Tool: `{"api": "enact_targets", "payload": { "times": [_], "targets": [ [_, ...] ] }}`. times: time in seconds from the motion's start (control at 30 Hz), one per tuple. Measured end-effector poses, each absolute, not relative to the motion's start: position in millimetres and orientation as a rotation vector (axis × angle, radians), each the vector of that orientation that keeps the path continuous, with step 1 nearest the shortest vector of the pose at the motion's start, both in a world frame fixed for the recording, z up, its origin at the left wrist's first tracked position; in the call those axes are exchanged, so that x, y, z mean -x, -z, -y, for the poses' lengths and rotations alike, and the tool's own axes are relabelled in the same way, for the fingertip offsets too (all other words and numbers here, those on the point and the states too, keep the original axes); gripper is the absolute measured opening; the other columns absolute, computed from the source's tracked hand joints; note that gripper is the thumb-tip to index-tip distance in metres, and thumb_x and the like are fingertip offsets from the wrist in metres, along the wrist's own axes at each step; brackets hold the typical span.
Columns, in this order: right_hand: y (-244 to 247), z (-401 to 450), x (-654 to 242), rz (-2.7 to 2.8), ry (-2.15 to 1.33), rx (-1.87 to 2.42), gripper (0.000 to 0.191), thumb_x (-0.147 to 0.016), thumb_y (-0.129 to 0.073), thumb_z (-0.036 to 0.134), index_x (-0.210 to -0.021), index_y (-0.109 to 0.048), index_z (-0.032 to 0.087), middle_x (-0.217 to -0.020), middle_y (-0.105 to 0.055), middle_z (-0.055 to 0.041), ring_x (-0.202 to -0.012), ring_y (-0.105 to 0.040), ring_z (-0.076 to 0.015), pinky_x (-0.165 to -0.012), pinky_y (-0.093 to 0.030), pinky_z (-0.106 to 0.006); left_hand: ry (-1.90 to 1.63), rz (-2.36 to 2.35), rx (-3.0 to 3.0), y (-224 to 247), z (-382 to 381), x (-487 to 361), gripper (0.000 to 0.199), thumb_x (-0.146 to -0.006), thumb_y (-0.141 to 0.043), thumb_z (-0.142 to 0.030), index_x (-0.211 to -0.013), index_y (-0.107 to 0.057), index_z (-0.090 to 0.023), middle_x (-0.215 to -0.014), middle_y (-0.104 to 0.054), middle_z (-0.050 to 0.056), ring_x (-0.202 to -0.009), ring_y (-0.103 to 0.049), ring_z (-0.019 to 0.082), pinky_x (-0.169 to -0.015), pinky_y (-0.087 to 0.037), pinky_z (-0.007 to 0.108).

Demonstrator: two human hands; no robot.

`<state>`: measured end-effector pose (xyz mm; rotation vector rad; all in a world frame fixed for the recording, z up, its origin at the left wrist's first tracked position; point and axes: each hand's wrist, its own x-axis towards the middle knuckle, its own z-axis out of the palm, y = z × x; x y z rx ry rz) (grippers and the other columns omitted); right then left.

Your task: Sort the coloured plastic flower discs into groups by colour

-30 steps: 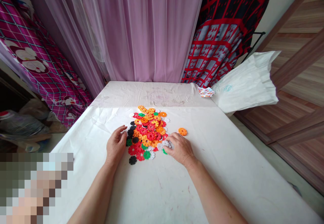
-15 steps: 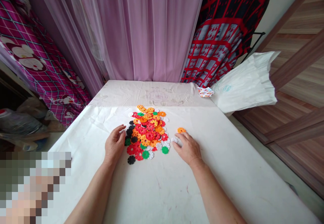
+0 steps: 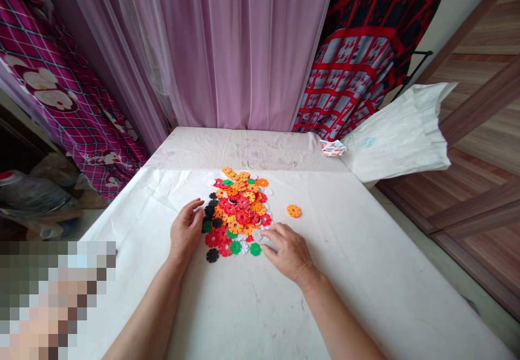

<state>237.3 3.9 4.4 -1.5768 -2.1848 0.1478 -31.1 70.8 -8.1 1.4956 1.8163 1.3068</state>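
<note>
A loose pile of flat, notched plastic discs [image 3: 242, 217] in red, orange, black, green and white lies on the white-covered table. My left hand [image 3: 186, 229] rests at the pile's left side beside the black discs, its fingers apart and nothing in them. At the lower right edge of the pile is my right hand [image 3: 286, 249], fingers spread, by a green disc [image 3: 255, 249] and a white disc [image 3: 257, 235]. A single orange disc [image 3: 293, 211] lies apart, beyond my right hand.
The table [image 3: 244, 306] reaches back to purple curtains [image 3: 247, 51]. At its back right corner are a small patterned paper item [image 3: 332, 148] and a large white bag [image 3: 402, 137]. A plastic container [image 3: 32, 192] stands left of the table.
My right hand has moved left and nearer to me, from beside the orange disc to the pile's edge. The green disc there has shifted left. My left hand has barely moved.
</note>
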Motion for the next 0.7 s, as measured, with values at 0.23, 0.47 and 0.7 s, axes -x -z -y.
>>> {"api": "enact_targets", "payload": {
  "times": [0.23,0.47,0.7],
  "targets": [
    [-3.0,-4.2,-238.9,2.054,-0.09,1.862,0.018,-0.081,-0.064,0.032,-0.096,-0.068,0.025,-0.092,-0.068,-0.004,-0.089,-0.063,-0.0191,-0.076,-0.045,-0.027,-1.297,-1.833,-1.501,6.5,-70.4,30.6,0.033,-0.079,-0.051,-0.041,-0.102,-0.069,-0.025,-0.123,-0.068,0.004,-0.093,-0.067,0.018,-0.087,-0.053,0.034],
    [3.5,-8.2,-236.6,1.961,-0.21,1.864,0.011,-0.078,-0.064,0.026,-0.089,-0.064,0.025,-0.088,-0.068,-0.0013,-0.083,-0.064,-0.0164,-0.072,-0.043,-0.026,-1.314,-1.831,-1.518,6.9,-70.6,31.2,0.033,-0.079,-0.05,-0.042,-0.1,-0.07,-0.025,-0.122,-0.068,0.004,-0.089,-0.067,0.018,-0.081,-0.055,0.032],
    [-1.2,-5.4,-233.3,1.917,-0.157,1.979,0.026,-0.076,-0.07,0.036,-0.096,-0.062,0.023,-0.095,-0.067,-0.0043,-0.086,-0.064,-0.019,-0.069,-0.043,-0.027,-1.304,-1.852,-1.531,8.4,-71.3,33.1,0.033,-0.079,-0.051,-0.042,-0.099,-0.07,-0.025,-0.121,-0.069,0.004,-0.083,-0.067,0.017,-0.081,-0.054,0.033]
  ]
}}
